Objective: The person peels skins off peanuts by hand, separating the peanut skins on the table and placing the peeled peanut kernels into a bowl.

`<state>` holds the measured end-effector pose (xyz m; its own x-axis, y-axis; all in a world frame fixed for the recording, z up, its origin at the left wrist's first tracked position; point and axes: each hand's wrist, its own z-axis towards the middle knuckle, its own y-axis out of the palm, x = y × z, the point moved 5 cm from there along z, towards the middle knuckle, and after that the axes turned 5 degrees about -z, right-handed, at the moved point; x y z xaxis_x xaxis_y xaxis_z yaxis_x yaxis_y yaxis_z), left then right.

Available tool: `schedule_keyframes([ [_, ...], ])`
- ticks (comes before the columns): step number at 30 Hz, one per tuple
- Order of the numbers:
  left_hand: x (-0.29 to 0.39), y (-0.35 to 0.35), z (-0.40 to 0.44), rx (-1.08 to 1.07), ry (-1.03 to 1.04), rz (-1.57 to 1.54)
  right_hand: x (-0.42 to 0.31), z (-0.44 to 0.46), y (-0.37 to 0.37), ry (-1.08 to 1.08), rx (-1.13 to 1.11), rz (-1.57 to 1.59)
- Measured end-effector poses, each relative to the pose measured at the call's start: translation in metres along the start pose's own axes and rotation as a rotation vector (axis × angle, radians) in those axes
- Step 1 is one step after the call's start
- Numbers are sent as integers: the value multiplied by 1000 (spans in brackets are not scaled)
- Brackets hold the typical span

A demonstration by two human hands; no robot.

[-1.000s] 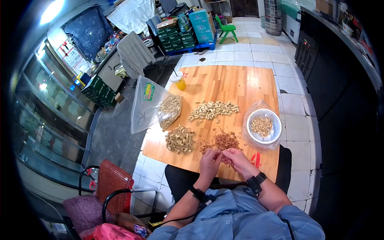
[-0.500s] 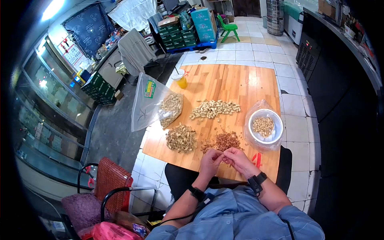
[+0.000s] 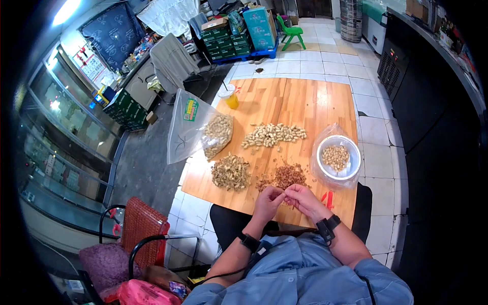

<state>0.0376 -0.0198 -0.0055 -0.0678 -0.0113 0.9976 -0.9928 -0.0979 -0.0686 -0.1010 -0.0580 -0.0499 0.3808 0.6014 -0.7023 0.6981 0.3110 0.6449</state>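
My left hand and my right hand meet fingertip to fingertip at the near edge of the wooden table. Both are closed in a pinch, and whatever lies between the fingertips is too small to make out. Just beyond them is a pile of reddish-brown peanut skins. Empty peanut shells are heaped to the left. Farther back lies a spread of unshelled peanuts. On the right, shelled peanut kernels rest in a white bowl set on clear plastic.
A clear plastic bag of peanuts lies at the table's left edge, near a cup of yellow drink with a straw. Red tape marks the near right side. A red woven chair stands at lower left.
The view has tilted very slightly. Both hands stay pinched together in nearly the same place, and the piles look unchanged.
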Motion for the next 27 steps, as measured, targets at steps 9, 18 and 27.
schedule_keyframes([
  [9,-20,-2,4,-32,-91,-206,-5,1,2,-29,-15,29],
  [18,51,-90,34,350,436,819,-9,5,-16,-24,124,-54],
  [27,45,-55,30,219,415,599,-24,13,-16,-75,211,-151],
])
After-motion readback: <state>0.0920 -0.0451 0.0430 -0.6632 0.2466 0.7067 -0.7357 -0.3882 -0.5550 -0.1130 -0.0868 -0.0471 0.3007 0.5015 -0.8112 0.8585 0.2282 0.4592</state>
